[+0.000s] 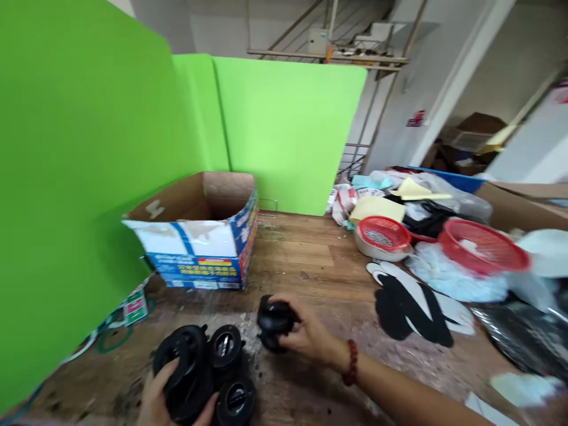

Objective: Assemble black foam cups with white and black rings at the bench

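Observation:
My right hand (306, 334), with a red bead bracelet at the wrist, grips a round black plastic part (274, 324) between thumb and fingers, just over the wooden table. Motion blur hides its exact kind. At the lower left, my left hand (157, 393) is wrapped around a larger round black plastic part (189, 367), with thumb and fingertips on its sides. Beside that one stand two similar black parts, an upper one (225, 348) and a lower one (236, 401), each with a round top and a bar across it.
An open cardboard box (195, 236) stands at the back left before green panels (284, 124). To the right lie black and white flat cutouts (412, 302), red baskets (483, 245), a bowl (385, 251) and plastic bags. A green cord (116, 343) runs along the left edge.

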